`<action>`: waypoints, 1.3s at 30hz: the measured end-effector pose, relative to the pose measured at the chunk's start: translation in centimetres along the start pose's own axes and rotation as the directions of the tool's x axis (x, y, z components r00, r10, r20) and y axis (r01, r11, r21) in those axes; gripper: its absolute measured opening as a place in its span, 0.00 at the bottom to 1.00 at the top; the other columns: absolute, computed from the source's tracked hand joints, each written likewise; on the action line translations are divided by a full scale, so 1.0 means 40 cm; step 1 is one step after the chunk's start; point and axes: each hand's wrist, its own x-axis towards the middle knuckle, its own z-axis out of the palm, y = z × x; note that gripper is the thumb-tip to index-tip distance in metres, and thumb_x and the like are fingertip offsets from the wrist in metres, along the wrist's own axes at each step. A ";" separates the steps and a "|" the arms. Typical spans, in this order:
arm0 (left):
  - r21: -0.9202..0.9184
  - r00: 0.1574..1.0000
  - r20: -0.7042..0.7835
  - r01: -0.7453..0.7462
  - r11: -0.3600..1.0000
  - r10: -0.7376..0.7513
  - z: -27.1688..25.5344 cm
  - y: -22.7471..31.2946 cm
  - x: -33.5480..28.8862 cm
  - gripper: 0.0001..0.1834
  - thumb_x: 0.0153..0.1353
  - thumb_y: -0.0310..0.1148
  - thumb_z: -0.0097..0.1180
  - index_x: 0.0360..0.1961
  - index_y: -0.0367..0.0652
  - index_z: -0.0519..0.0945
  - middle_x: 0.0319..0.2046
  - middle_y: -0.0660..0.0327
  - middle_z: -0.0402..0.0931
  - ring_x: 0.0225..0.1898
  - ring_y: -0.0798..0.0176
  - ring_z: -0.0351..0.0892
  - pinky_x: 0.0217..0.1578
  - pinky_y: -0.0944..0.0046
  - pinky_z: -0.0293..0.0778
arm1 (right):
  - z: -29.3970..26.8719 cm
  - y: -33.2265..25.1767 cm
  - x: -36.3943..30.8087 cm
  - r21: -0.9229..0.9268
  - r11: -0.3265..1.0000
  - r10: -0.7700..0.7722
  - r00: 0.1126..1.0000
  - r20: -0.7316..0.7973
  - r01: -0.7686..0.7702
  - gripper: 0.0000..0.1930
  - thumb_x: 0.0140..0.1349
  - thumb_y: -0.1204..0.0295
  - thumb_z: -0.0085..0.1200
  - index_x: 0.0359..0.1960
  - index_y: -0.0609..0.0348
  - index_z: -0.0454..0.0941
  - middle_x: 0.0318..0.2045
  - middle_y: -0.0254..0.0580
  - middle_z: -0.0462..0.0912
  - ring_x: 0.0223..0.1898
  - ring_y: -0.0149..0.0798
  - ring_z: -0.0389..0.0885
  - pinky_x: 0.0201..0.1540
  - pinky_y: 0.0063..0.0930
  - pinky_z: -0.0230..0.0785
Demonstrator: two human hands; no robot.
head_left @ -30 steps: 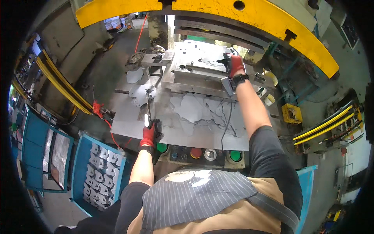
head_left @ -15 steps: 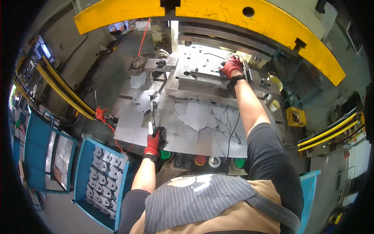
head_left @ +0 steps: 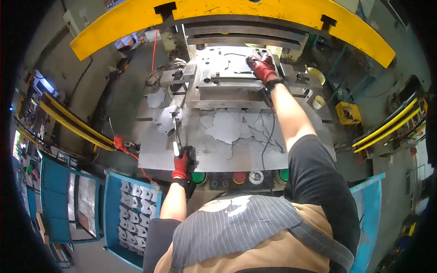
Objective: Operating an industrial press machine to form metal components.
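Note:
My left hand (head_left: 181,164), in a red and black glove, is closed around the handle of a slim dark rod tool with a white part (head_left: 176,148). The tool's far end meets a flat grey metal piece (head_left: 165,119) at the left of the metal table. My right hand (head_left: 262,68), gloved alike, reaches onto the brightly lit lower die (head_left: 234,82) of a press. Its fingers are curled near the die's back right; whatever they hold, if anything, is hidden. Several thin irregular metal pieces (head_left: 223,127) lie overlapping on the table between my arms.
A yellow press beam (head_left: 255,18) and the upper die (head_left: 246,38) span above my right hand. A dark cable (head_left: 274,129) crosses the table. Push buttons (head_left: 239,177) line the front panel. At lower left stands a blue bin (head_left: 109,214) of stacked metal parts (head_left: 132,218).
The whole view has shifted a little. My right hand has moved slightly over the back right of the die, its fingers still curled. My left hand keeps the tool at the metal piece.

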 end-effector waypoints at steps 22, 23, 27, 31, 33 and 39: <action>0.870 0.994 -0.093 0.109 0.481 -0.057 -0.563 -0.345 -0.143 0.17 0.50 0.39 0.52 0.39 0.42 0.73 0.32 0.51 0.75 0.32 0.55 0.75 0.31 0.59 0.69 | -0.306 0.457 -1.131 0.153 0.952 0.116 0.776 0.620 -0.264 0.20 0.59 0.65 0.36 0.53 0.58 0.60 0.49 0.41 0.65 0.49 0.36 0.63 0.50 0.28 0.58; 0.923 0.995 -0.009 0.047 0.381 -0.100 -0.505 -0.320 -0.128 0.18 0.49 0.41 0.53 0.39 0.42 0.73 0.31 0.52 0.75 0.32 0.55 0.75 0.31 0.59 0.69 | -0.313 0.463 -1.119 0.333 0.907 0.006 0.798 0.603 -0.258 0.20 0.59 0.65 0.37 0.52 0.58 0.62 0.47 0.41 0.67 0.46 0.34 0.65 0.48 0.25 0.59; 0.975 0.970 0.095 -0.045 0.216 -0.225 -0.327 -0.209 -0.102 0.23 0.45 0.46 0.57 0.40 0.43 0.72 0.31 0.53 0.75 0.32 0.57 0.75 0.32 0.59 0.69 | -0.258 0.533 -1.115 0.163 0.800 0.278 0.597 0.753 -0.578 0.18 0.57 0.62 0.41 0.45 0.60 0.68 0.38 0.40 0.72 0.35 0.32 0.69 0.40 0.24 0.62; 0.859 0.956 0.127 0.028 0.511 -0.265 -0.301 -0.185 -0.081 0.26 0.40 0.45 0.62 0.39 0.40 0.73 0.34 0.55 0.75 0.36 0.58 0.73 0.36 0.60 0.68 | -0.135 0.660 -1.157 0.218 0.869 0.221 0.741 0.634 -0.445 0.16 0.51 0.63 0.48 0.39 0.58 0.72 0.33 0.40 0.74 0.32 0.34 0.70 0.35 0.28 0.63; 0.845 0.944 0.036 0.147 0.515 -0.328 -0.273 -0.161 -0.090 0.28 0.39 0.42 0.63 0.41 0.39 0.72 0.36 0.56 0.74 0.36 0.59 0.73 0.36 0.61 0.69 | -0.135 0.598 -1.129 0.312 0.336 0.488 0.447 0.750 -0.889 0.17 0.46 0.67 0.53 0.40 0.55 0.74 0.36 0.42 0.76 0.38 0.38 0.72 0.37 0.33 0.65; 0.599 0.840 -0.026 0.448 0.664 -0.543 -0.220 -0.131 -0.091 0.26 0.41 0.40 0.64 0.41 0.42 0.71 0.32 0.60 0.73 0.25 0.63 0.74 0.22 0.64 0.71 | -0.062 0.740 -1.182 0.415 0.579 0.297 0.655 0.695 -0.702 0.13 0.51 0.66 0.48 0.36 0.59 0.74 0.36 0.43 0.75 0.38 0.37 0.71 0.40 0.29 0.63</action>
